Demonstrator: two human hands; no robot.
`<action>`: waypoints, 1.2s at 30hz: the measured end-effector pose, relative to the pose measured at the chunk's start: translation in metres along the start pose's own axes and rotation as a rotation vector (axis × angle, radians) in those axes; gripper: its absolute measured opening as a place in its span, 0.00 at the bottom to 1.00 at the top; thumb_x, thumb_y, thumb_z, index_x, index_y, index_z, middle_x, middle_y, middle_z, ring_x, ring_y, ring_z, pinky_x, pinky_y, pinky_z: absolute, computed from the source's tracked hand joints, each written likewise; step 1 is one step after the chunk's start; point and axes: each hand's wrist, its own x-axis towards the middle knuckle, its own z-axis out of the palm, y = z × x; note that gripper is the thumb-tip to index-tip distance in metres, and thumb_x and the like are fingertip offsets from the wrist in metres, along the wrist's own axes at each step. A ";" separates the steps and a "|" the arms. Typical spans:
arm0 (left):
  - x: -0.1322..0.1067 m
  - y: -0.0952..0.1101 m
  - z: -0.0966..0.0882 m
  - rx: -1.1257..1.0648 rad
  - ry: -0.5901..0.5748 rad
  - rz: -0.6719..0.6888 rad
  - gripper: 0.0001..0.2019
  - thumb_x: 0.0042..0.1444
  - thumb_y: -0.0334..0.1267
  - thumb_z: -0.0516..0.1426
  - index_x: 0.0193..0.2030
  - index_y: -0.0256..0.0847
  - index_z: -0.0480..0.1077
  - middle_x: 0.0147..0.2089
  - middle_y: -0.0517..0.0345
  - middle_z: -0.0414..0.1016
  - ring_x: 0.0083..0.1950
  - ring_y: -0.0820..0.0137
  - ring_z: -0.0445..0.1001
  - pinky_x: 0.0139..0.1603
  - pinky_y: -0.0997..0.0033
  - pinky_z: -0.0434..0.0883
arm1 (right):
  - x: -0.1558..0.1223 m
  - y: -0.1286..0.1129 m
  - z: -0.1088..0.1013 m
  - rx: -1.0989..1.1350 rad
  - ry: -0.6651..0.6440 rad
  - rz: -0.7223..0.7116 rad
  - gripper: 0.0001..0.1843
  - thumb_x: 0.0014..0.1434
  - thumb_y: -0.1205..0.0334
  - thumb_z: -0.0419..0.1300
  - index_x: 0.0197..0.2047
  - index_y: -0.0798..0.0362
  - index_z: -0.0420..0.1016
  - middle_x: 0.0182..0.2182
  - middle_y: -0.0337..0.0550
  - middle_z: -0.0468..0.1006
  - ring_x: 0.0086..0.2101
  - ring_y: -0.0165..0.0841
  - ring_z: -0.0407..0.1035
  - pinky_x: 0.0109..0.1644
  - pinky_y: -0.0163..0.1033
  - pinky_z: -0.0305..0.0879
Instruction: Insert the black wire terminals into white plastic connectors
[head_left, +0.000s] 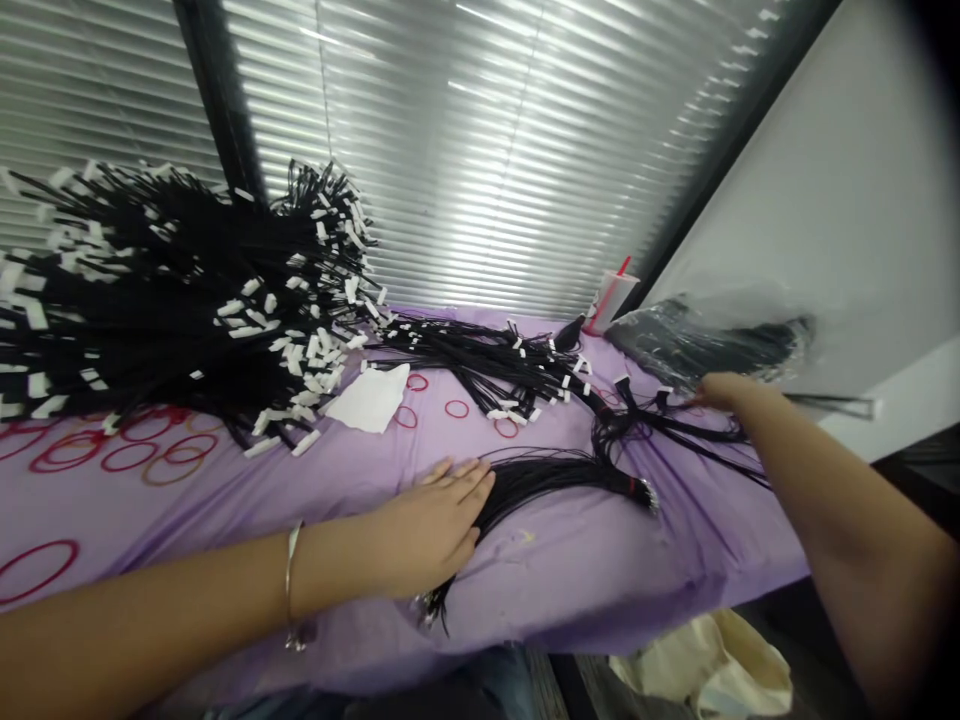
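Wire bundle covered by left hand — laid flat; grip of right hand cannot be told. Loose wires strewn beside it — tangling could be caused by dragging.

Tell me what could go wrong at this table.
The cable bundle under the left hand reaches close to the front table edge, so its near end might slip over. The loose cables near the right hand cross one another and could snag. The cup stands beside the plastic bag and might tip if that shifts.
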 end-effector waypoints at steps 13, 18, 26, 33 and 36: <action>-0.020 0.024 -0.012 0.446 -0.135 0.028 0.26 0.55 0.26 0.51 0.62 0.25 0.58 0.65 0.31 0.53 0.65 0.52 0.56 0.62 0.61 0.60 | 0.159 -0.128 0.052 -0.371 -0.420 0.208 0.17 0.61 0.56 0.55 0.51 0.56 0.67 0.48 0.47 0.70 0.44 0.35 0.68 0.47 0.47 0.68; -0.034 0.011 -0.009 0.377 -0.035 0.008 0.20 0.64 0.32 0.44 0.61 0.34 0.61 0.64 0.39 0.60 0.65 0.56 0.57 0.63 0.61 0.60 | 0.178 -0.239 0.137 -0.214 -0.419 -0.005 0.16 0.62 0.57 0.54 0.50 0.55 0.68 0.48 0.47 0.70 0.43 0.34 0.68 0.46 0.45 0.68; -0.045 0.001 -0.010 -0.028 0.106 0.006 0.16 0.61 0.32 0.47 0.52 0.32 0.69 0.61 0.41 0.64 0.67 0.59 0.54 0.65 0.57 0.54 | 0.186 -0.242 0.100 -0.172 -0.203 -0.036 0.16 0.61 0.57 0.55 0.49 0.57 0.68 0.47 0.48 0.71 0.43 0.34 0.69 0.46 0.44 0.68; -0.037 -0.020 -0.037 -1.524 0.340 -0.129 0.27 0.58 0.52 0.51 0.58 0.37 0.55 0.52 0.39 0.70 0.47 0.58 0.75 0.50 0.54 0.68 | 0.141 -0.246 0.017 -0.203 -0.025 -0.421 0.21 0.65 0.53 0.44 0.54 0.51 0.70 0.42 0.50 0.73 0.42 0.36 0.65 0.43 0.41 0.59; -0.036 -0.030 -0.045 -1.778 0.421 -0.166 0.30 0.59 0.58 0.45 0.56 0.32 0.58 0.49 0.37 0.72 0.44 0.61 0.76 0.46 0.62 0.70 | 0.122 -0.247 0.018 -0.298 -0.032 -0.616 0.21 0.64 0.52 0.46 0.54 0.47 0.71 0.32 0.47 0.72 0.34 0.36 0.63 0.36 0.41 0.54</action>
